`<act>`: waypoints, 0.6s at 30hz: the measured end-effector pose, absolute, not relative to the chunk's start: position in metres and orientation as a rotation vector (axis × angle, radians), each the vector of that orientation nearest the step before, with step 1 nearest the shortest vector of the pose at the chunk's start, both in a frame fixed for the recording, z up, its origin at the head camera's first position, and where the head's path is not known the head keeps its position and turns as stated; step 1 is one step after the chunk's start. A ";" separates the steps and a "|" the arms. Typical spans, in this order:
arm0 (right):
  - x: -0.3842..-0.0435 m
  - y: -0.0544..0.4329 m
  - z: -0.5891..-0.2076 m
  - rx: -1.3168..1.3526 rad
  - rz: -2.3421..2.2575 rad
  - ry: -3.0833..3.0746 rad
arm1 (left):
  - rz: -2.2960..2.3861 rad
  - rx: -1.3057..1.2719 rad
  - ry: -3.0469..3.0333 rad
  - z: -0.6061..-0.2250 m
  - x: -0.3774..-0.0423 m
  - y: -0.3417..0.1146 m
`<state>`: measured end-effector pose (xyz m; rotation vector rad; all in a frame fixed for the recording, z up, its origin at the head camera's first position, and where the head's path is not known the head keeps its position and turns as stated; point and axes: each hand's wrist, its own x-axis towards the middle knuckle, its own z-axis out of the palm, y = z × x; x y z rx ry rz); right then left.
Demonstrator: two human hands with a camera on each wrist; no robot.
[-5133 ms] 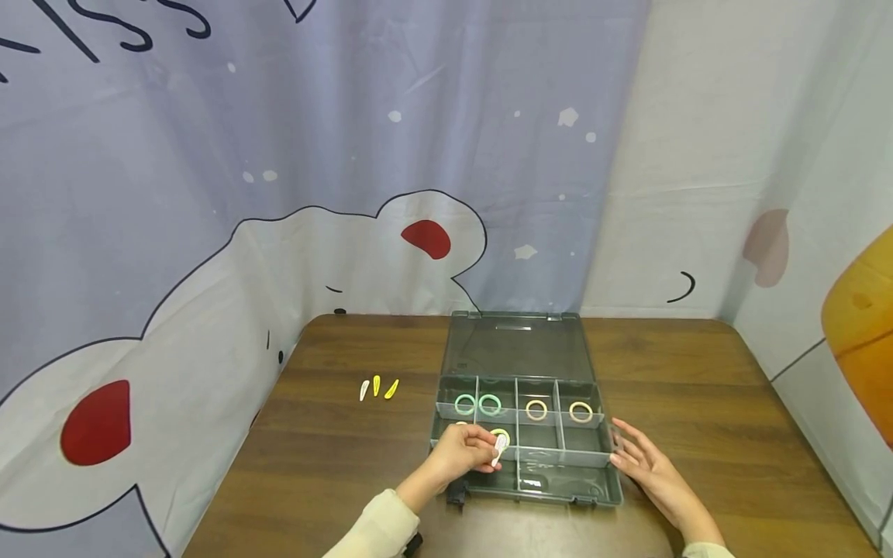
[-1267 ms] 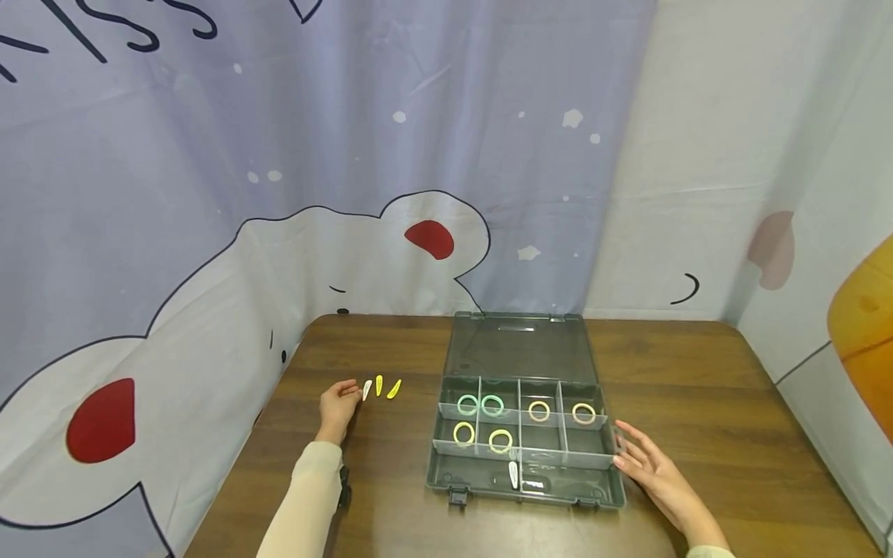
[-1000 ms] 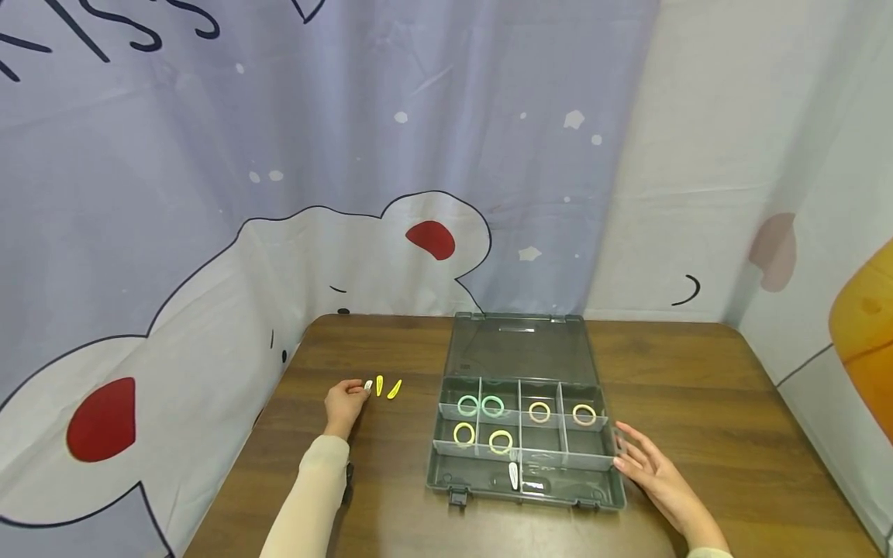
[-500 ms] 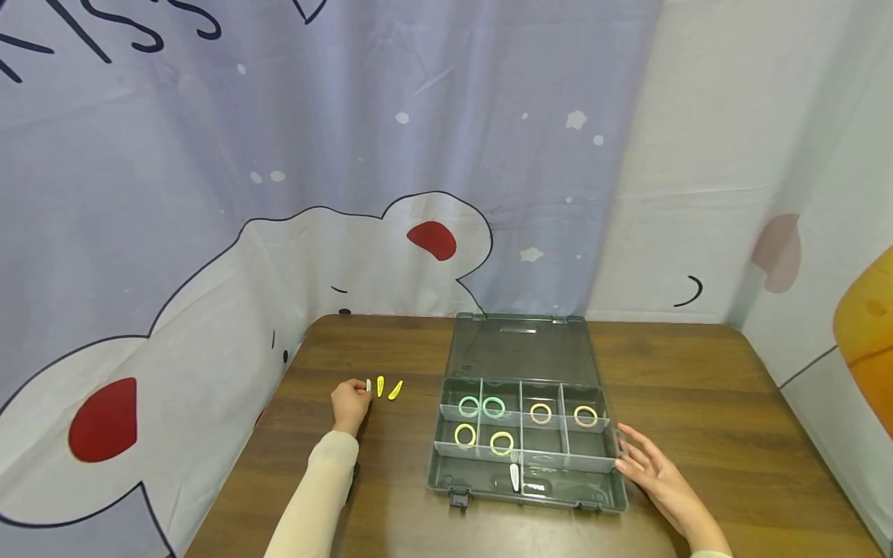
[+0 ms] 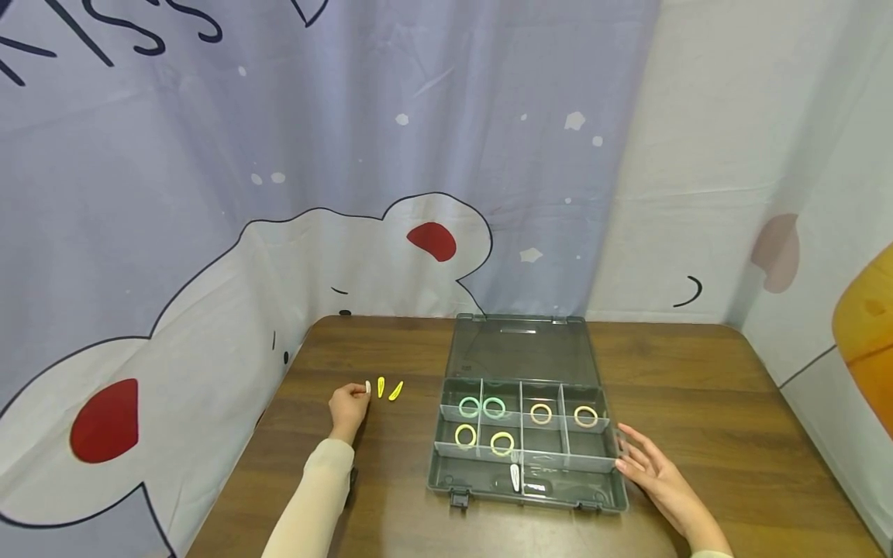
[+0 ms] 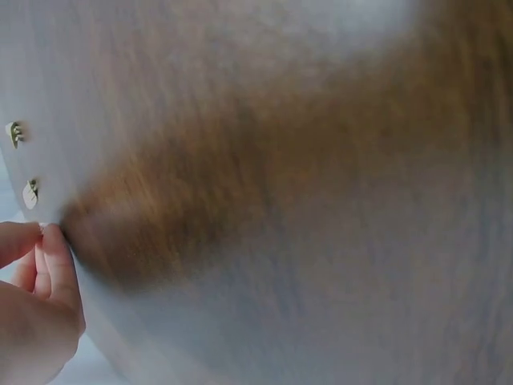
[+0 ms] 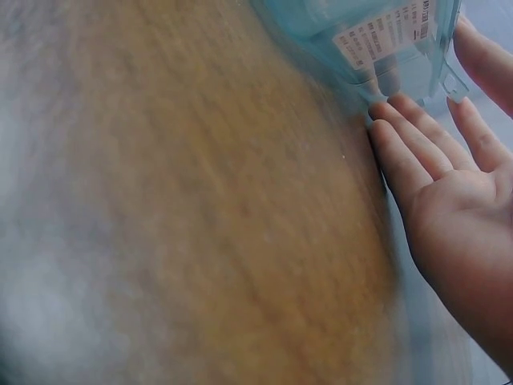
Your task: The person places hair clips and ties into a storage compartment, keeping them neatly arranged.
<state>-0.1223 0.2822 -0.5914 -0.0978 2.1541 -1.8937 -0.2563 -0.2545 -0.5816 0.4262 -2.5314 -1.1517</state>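
Observation:
My left hand (image 5: 347, 409) pinches a small white hair clip (image 5: 368, 386) between thumb and fingertips at the left of the table; most of the clip is hidden. Just right of it lie two yellow hair clips, one upright in view (image 5: 380, 387) and one slanted (image 5: 396, 390). With straight, spread fingers my right hand (image 5: 659, 480) touches the right side of an open grey see-through divided box (image 5: 575, 496). Another white hair clip (image 5: 515, 477) is in the box's front left compartment, beside the divider. In the left wrist view, the left hand (image 6: 40, 297) has thumb and fingertip together.
Rings lie in the box's smaller compartments: green ones (image 5: 469, 397) back left, peach ones (image 5: 540, 404) back right, yellow ones (image 5: 465, 425) in the middle row. Its lid (image 5: 519, 349) lies back toward the curtain (image 5: 530, 155). The wooden table (image 5: 391, 480) extends around the box.
A white hair clip went from my left hand into the box's front left compartment. The left hand then moved left and took hold of another white clip. My right hand stayed at the box.

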 end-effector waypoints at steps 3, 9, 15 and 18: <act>-0.123 0.283 -0.592 -0.091 -1.876 2.170 | -1.161 0.456 -2.550 -0.577 -0.253 -0.252; -0.123 0.282 -0.593 -0.098 -1.926 2.144 | -1.342 0.421 -2.489 -0.566 -0.248 -0.240; -0.122 0.280 -0.591 -0.124 -1.979 2.115 | -1.588 0.361 -2.430 -0.557 -0.240 -0.224; -0.122 0.279 -0.590 -0.117 -1.980 2.118 | -1.694 0.336 -2.407 -0.551 -0.235 -0.214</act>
